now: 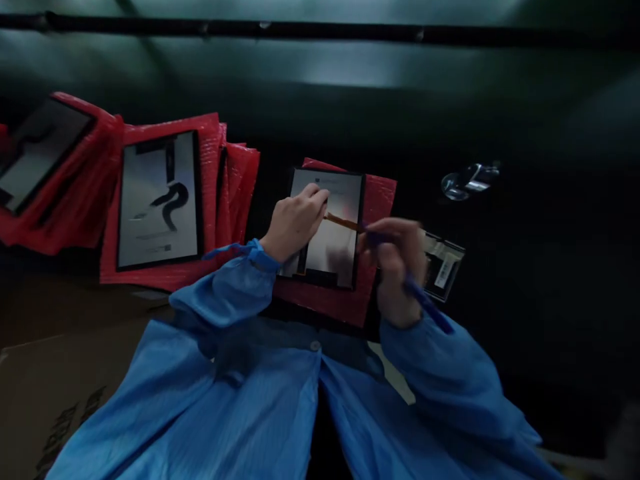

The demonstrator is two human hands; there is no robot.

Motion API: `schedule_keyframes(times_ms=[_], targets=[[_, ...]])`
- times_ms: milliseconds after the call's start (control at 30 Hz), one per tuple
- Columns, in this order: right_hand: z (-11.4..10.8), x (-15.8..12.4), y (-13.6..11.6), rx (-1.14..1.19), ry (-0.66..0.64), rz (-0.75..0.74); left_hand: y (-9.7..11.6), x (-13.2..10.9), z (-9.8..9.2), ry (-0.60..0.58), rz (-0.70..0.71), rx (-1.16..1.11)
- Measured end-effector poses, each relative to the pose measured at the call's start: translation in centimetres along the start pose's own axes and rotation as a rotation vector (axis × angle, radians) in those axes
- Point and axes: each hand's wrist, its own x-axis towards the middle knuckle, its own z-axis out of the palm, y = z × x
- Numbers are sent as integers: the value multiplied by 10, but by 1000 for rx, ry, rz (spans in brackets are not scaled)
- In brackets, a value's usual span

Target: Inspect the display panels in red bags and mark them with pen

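Note:
A flat display panel point(333, 257) with a pale grey back and dark borders lies on a red bubble-wrap sheet point(379, 200) in front of me. My left hand point(299, 221) rests over its left part, its fingers closed on the end of an orange-brown flex cable point(343, 222). The cable stretches rightward from those fingertips across the panel. In my right hand point(400, 267) is a slim blue pen-like tool point(425, 303), slanting down to the right past the palm. Blur hides the tool's tip, close to the cable's right end.
Further left, a second display panel point(150, 233) with a curved black cable lies on stacked red bubble wrap point(233, 193). Another panel point(45, 147) sits at the far left. Right of my hand is a small part with a white label point(444, 270); beyond it, a shiny clear object point(470, 180).

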Motion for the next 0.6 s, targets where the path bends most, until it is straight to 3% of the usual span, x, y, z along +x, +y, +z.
schedule_keyframes(times_ms=[67, 133, 300, 400, 500, 600], targets=[[13, -7, 9, -21, -169, 165, -8, 8, 15, -33, 13, 3], [25, -10, 20, -21, -259, 265, -14, 9, 21, -63, 32, 8], [42, -10, 38, -78, -267, 256, -16, 8, 28, -126, 80, 17], [41, -14, 42, -69, -212, 215, -10, 7, 28, -97, 69, -57], [33, -13, 42, 6, -88, 226, -5, -13, 1, 63, 37, -218], [21, 3, 37, 54, -127, 243, -12, -57, -54, 311, -27, -293]])
